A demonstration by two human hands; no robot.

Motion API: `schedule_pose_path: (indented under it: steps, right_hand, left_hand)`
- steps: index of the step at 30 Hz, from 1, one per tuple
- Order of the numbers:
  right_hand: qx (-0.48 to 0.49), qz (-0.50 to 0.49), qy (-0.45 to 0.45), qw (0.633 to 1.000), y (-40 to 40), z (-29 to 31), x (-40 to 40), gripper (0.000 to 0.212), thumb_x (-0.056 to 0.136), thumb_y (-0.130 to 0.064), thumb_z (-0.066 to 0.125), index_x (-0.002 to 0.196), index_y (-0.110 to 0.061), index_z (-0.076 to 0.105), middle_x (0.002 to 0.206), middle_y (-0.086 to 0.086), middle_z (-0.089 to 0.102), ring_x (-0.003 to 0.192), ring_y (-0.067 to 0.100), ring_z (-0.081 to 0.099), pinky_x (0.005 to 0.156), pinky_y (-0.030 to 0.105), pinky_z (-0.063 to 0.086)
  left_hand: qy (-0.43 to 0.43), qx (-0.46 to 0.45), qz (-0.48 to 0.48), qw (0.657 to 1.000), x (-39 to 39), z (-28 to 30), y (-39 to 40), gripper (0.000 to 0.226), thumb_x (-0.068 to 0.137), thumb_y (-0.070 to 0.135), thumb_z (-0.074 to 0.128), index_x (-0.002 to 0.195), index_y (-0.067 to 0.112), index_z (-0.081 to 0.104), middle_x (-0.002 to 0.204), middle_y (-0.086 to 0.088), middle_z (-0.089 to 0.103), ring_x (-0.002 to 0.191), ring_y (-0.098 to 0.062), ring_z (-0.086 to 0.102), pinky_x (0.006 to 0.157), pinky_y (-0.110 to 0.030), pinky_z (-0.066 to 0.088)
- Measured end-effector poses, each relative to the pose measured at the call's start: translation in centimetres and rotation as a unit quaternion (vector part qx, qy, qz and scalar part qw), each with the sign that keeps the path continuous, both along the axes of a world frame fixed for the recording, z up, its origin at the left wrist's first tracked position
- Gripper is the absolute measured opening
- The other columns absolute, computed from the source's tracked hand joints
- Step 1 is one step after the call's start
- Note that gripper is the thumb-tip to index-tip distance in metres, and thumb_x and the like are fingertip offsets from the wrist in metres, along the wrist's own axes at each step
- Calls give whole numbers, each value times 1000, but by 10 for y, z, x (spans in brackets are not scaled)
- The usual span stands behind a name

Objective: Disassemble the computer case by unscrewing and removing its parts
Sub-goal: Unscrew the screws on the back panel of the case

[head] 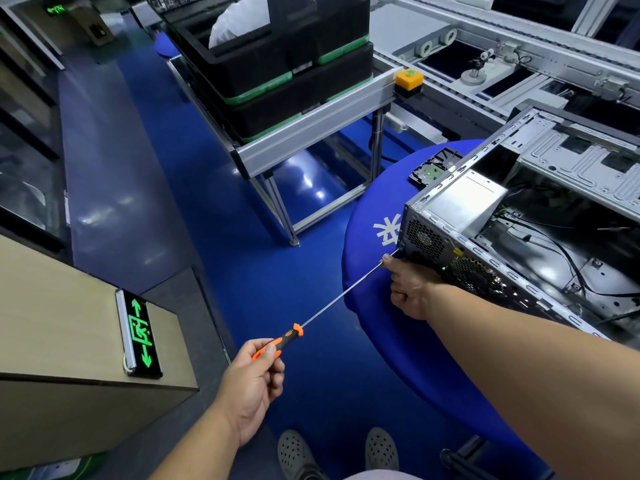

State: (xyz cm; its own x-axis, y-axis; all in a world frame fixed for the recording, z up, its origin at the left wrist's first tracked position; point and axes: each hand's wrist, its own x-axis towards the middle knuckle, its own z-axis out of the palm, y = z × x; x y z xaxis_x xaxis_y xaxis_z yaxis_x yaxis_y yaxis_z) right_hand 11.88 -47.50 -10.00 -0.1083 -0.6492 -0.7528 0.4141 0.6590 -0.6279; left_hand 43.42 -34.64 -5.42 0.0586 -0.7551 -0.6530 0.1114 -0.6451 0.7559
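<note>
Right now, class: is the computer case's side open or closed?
Open. The computer case has no side panel on top; its power supply, black cables and bare metal interior show.

Count: 1 computer case [540, 216], side open, on 1 blue table [377, 306]. 1 screwdriver [332, 306]. 2 hands: left hand [252, 382], right hand [412, 289]. 1 loose drive [433, 168] behind the case. 2 fan grilles on the case rear. 3 stacked black trays [277, 64]. 1 yellow button box [408, 79]. 2 green exit signs, nearest one [140, 336]. 2 grey shoes [298, 452].

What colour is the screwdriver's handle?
Orange and black, seen in the head view: the screwdriver handle, held by the left hand.
</note>
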Motion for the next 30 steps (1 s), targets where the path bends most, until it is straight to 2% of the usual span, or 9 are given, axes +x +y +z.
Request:
schedule_pose_path:
  steps: [9,15,20,22,25,30]
  right_hand:
    - [-17,16,-17,1000,4,1,-3,20,96,-37,70,85,-23,61,54,-7,20,43,10,15,41,23,16]
    - [-5,-12,-45,999,9,13,-4,42,98,-56,59,91,-15,67,55,-4,32,45,12,19,46,25,17]
    - [0,-27,-58,998,9,16,-4,58,94,-69,53,91,-13,66,55,-4,34,45,12,19,50,26,16]
    - [-2,-28,-57,998,9,15,-4,53,98,-64,52,90,-14,65,55,-4,33,45,12,20,49,26,16]
    - [-2,-17,-53,998,8,13,-3,38,107,-46,47,91,-14,63,55,-4,30,44,11,18,46,25,16]
    - [-2,-48,-59,997,12,15,-1,32,109,-30,38,88,-15,57,54,-4,35,43,11,19,44,25,16]
  left_hand:
    - [14,-3,8,1000,2,2,2,18,110,20,54,120,10,63,76,-8,59,58,-15,48,54,-27,43]
    - [24,-1,16,1000,8,2,8,17,110,18,53,120,8,62,75,-8,57,58,-15,46,54,-27,40]
    - [35,0,15,999,14,2,14,15,110,17,52,117,9,61,74,-8,55,57,-16,44,54,-28,38]
    - [38,0,11,999,16,3,16,15,110,17,52,118,8,61,74,-8,55,57,-16,44,53,-27,39]
    - [38,0,8,999,20,2,16,16,110,16,52,120,8,62,74,-9,55,57,-16,45,51,-26,40]
    - [43,0,11,999,28,-2,18,17,110,18,51,118,8,61,74,-9,55,57,-17,44,50,-27,40]
